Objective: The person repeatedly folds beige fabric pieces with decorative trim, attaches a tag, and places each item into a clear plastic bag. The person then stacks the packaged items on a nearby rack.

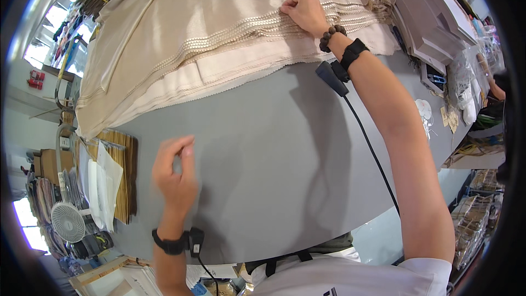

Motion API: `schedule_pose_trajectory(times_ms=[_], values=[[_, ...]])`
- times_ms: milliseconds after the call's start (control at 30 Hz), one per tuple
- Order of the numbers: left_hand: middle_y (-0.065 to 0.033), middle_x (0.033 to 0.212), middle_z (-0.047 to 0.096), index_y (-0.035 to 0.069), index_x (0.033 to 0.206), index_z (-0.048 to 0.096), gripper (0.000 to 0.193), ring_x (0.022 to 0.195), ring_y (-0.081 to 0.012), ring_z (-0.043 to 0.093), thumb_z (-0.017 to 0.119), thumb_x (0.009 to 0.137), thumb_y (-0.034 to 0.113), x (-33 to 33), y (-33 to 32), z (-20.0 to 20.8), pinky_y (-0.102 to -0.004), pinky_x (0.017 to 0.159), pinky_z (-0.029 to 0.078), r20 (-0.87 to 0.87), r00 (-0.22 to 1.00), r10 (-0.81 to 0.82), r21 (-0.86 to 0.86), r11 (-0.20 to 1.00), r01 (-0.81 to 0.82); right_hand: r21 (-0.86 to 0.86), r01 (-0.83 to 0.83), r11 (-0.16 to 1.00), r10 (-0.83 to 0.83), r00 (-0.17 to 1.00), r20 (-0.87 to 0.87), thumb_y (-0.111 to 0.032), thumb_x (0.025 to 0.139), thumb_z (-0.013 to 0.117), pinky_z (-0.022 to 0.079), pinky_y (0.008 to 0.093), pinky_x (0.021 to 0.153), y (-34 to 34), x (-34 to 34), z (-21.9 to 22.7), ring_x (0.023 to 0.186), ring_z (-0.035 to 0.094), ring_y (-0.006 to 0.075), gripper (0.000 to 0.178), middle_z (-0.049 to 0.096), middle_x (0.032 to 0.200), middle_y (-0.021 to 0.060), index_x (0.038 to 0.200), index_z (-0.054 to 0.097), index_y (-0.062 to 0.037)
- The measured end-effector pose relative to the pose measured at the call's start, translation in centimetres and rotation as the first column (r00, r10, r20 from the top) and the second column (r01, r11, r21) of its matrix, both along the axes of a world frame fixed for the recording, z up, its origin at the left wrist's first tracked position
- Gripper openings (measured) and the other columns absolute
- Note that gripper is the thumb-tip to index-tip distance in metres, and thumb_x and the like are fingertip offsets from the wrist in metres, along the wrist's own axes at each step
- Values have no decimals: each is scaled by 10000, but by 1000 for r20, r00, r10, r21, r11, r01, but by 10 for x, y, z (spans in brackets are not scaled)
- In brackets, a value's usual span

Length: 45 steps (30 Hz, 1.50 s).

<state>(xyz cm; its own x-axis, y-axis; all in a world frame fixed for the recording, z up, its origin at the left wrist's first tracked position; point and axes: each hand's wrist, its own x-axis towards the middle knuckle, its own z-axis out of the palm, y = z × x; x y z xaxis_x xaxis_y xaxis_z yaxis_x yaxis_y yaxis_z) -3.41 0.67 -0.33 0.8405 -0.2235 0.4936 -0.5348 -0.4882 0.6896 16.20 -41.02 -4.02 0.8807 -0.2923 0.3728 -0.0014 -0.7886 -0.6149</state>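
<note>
Two hands: my right hand (304, 13) presses curled on beige cloth (219, 27); my left hand (174, 178) hovers loose, empty, over the grey table (274, 159).

Taking the grey table (285, 148) as the landmark: clear plastic bags (459, 79) lie crumpled at its far right end, with small tan paper tags (450, 118) just beside them. Off the right edge, lower down, stand shiny clear packets (470, 214) in stacks. At the left edge, white paper sheets (104, 183) lean against brown card bundles (125, 175).
</note>
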Motion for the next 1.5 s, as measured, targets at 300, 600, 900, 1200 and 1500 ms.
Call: schedule_pose_trajectory(times_ms=[300, 600, 900, 1200, 1500], values=[[-113, 995, 739, 50, 1122, 759, 186, 855, -228, 691, 631, 988, 63, 120, -139, -17, -321, 748, 537, -8, 976, -217, 10, 976, 217, -127, 13, 992, 16, 975, 223, -307, 980, 709, 559, 444, 831, 5, -3, 22, 938, 703, 336, 239, 706, 1095, 103, 988, 806, -89], [-160, 949, 767, 4, 1200, 737, 369, 894, -307, 725, 731, 891, 206, 246, -195, -28, -405, 860, 553, -60, 988, 144, 151, 979, -134, -5, -89, 996, 87, 952, 295, -295, 1061, 574, 569, 475, 683, 10, -2, 29, 731, 726, 377, 239, 746, 766, 144, 1131, 706, -108], [-133, 1085, 696, -3, 1212, 605, 310, 930, -196, 673, 621, 1073, 274, 280, -190, -19, -307, 761, 539, -570, 683, -457, -703, 701, -119, -312, -148, 938, 230, 942, 243, -390, 1009, 637, 533, 478, 880, 17, 4, -3, 989, 717, 373, 422, 777, 1003, 166, 1304, 659, -89], [-240, 1109, 701, -130, 1279, 549, 399, 910, -300, 746, 516, 1090, 220, 252, -104, 31, -357, 737, 637, -348, 937, -14, -783, 554, -283, -418, 276, 866, -217, 959, 183, -153, 947, 628, 564, 479, 770, -90, -26, 11, 880, 741, 359, 340, 765, 929, 176, 1270, 719, -211], [-163, 1150, 664, -47, 1204, 594, 276, 952, -267, 697, 546, 1004, 138, 261, -14, -7, -417, 793, 633, -351, 905, 241, -778, 463, -425, -318, -122, 940, 196, 957, 212, 11, 820, 760, 574, 361, 790, -115, -175, 61, 885, 750, 291, 391, 775, 1064, 147, 1191, 780, -113]])
